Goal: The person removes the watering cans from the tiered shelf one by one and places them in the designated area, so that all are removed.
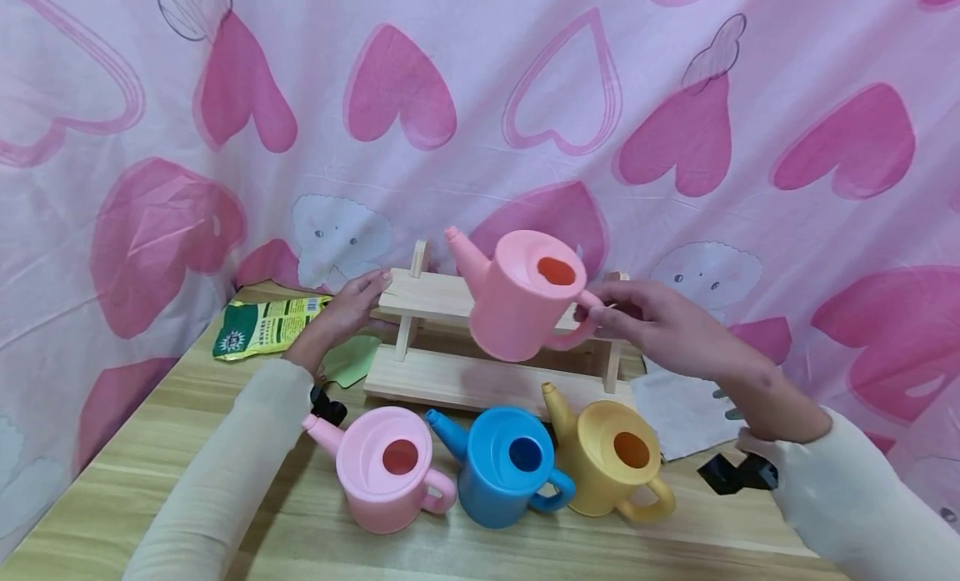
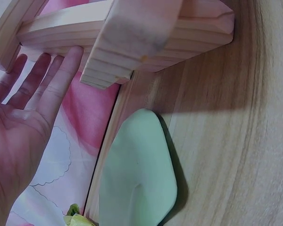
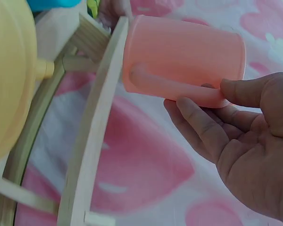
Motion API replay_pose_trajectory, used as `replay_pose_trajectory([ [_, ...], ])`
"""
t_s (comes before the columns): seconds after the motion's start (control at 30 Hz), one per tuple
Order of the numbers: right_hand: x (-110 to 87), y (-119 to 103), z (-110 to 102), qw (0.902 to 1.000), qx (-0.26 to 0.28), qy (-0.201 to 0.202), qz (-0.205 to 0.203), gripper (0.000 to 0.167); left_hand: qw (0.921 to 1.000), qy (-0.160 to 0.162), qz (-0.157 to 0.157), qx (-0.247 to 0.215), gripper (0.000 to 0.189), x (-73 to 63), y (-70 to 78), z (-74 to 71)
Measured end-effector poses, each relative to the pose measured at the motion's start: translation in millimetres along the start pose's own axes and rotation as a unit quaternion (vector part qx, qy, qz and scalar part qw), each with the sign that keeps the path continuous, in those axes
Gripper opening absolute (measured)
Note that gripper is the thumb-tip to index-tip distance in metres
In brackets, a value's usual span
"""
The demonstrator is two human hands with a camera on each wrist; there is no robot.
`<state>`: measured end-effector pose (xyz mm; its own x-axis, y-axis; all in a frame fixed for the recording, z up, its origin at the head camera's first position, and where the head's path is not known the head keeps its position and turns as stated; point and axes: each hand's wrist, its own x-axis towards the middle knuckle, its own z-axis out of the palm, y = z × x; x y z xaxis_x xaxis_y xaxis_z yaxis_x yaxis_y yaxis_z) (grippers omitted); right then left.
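My right hand (image 1: 648,323) pinches the handle of a salmon-pink watering can (image 1: 517,302), held up over a two-tier wooden shelf (image 1: 442,298). In the right wrist view, thumb and fingers (image 3: 203,125) close on that handle. My left hand (image 1: 352,306) touches the left end of the upper board; in the left wrist view its fingers (image 2: 61,80) are nearly straight against the wood. In front of the shelf stand a light pink watering can (image 1: 375,489), a blue watering can (image 1: 498,489) and a yellow watering can (image 1: 600,481), spouts to the left.
A green and yellow packet (image 1: 266,327) lies at the back left of the wooden table (image 1: 187,448). A pale green flat piece (image 2: 137,165) lies beside the shelf's left end. A whitish cloth (image 1: 686,410) is at the right. A pink heart-patterned curtain (image 1: 480,147) hangs behind.
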<state>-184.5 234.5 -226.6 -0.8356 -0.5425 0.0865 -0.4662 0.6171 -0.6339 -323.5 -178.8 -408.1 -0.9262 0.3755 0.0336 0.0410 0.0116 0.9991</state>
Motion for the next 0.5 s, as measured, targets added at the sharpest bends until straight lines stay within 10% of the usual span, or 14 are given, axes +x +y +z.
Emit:
replay_pose_trajectory([
  [0.5, -81.7, 44, -39, 0.9953, -0.034, 0.049, 0.076, 0.024, 0.9998, -0.006, 0.008, -0.015, 0.065, 0.5, 0.1, 0.7],
])
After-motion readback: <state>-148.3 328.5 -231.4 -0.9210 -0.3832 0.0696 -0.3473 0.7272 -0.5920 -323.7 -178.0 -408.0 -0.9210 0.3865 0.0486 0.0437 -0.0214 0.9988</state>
